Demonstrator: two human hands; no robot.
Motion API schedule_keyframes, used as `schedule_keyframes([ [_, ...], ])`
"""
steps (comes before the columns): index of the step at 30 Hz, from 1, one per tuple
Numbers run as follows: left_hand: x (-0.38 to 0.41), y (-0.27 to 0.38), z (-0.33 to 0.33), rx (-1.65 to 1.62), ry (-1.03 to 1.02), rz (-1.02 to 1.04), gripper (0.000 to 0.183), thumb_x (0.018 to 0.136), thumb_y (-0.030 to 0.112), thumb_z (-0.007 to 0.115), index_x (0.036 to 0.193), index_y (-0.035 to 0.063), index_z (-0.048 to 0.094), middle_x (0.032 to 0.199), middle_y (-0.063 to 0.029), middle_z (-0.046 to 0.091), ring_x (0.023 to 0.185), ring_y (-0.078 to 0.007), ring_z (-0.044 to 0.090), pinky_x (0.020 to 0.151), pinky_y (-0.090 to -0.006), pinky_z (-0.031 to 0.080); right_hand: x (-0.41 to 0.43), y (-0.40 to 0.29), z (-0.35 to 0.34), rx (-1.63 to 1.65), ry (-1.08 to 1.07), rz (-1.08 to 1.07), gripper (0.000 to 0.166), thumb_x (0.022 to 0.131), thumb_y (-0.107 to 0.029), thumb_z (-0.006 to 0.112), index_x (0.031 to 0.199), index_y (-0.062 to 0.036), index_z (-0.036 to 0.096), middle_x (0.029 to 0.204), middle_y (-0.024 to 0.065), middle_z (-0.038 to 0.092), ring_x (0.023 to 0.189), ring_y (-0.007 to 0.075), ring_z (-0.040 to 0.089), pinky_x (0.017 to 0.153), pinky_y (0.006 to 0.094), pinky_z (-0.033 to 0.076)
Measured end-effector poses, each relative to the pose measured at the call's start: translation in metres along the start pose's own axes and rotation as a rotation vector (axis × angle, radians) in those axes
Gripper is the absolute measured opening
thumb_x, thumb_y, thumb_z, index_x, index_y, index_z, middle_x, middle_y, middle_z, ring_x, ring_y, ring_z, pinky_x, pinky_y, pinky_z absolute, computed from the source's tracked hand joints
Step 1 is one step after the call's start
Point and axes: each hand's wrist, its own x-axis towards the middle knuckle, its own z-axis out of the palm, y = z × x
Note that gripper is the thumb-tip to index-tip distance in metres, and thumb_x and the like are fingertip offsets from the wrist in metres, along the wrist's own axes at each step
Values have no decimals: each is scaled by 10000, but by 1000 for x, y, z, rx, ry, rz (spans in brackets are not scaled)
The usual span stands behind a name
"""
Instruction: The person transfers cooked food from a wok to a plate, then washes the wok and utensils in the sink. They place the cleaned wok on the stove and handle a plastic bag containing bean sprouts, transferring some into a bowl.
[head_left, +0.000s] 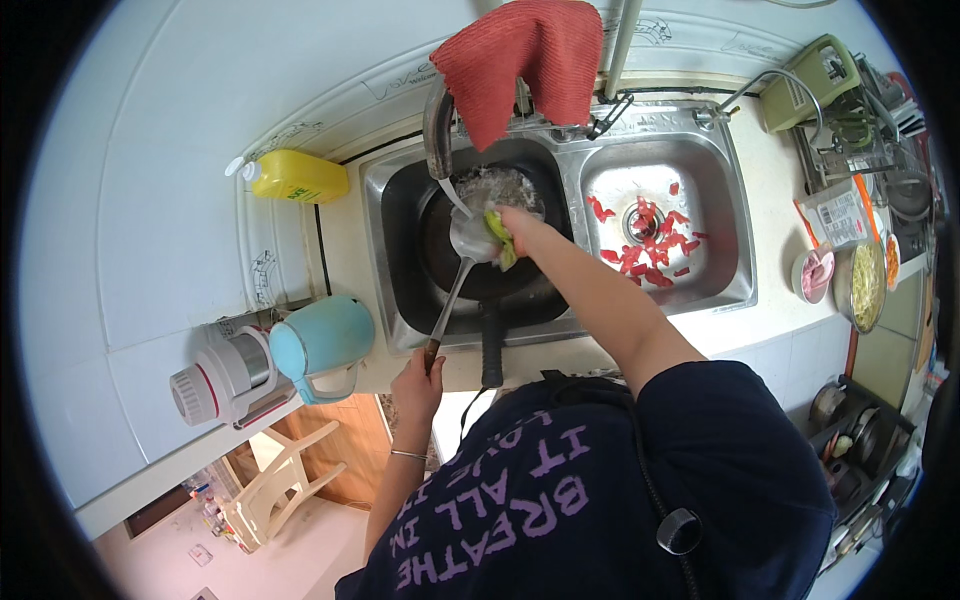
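Note:
My left hand (418, 386) grips the brown handle end of a metal spatula (450, 294). The spatula's broad head sits under the water stream (454, 196) from the faucet (439, 135). In my right hand (519, 229) is a green cleaning cloth or sponge (499, 238), pressed against or close to the spatula's head; the exact contact is hard to see. Below them a dark frying pan (442, 259) lies in the left sink basin (401, 300), its black handle (491, 345) reaching over the front rim. Water splashes at the far side of the pan.
Red peelings or scraps (652, 240) lie around the drain of the right basin (720, 270). A red cloth (525, 64) hangs over the faucet. At left stand a yellow bottle (300, 176) and a blue pitcher (322, 345). Bowls of pink meat (816, 274) and pale shreds (866, 289) are at right.

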Motion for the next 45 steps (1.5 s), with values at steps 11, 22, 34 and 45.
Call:
schedule_keyframes([
  [11,6,34,1,-5,-92,-74,266,885,321,599,923,59,575,723,-200,633,704,-415,615,604,-504,471,-30,18,15,-1196,52,-1039,414,846,-465,562,1056,-131,689,1112,125,635,1082,324,570,949,446,438],
  [22,33,44,21,-718,-344,-382,356,926,367,569,882,14,565,576,-87,521,463,-212,501,413,-332,353,-21,52,24,-1203,187,-1502,317,845,-299,629,1110,-126,655,1304,89,527,1265,356,422,1071,549,287],
  [34,29,52,-16,-2539,-1135,-869,361,1014,376,389,906,34,436,580,20,350,409,-53,355,368,-195,315,-15,55,7,-1336,53,-1491,487,910,-330,546,1364,-173,466,1343,124,486,1182,371,478,990,465,395],
  [45,15,18,-28,-2544,-1289,-778,353,1022,375,354,886,51,388,548,25,347,392,-39,353,335,-180,319,7,-6,-6,-1079,-338,-640,447,879,-418,610,1092,-26,632,833,144,662,745,258,639,694,364,494],
])
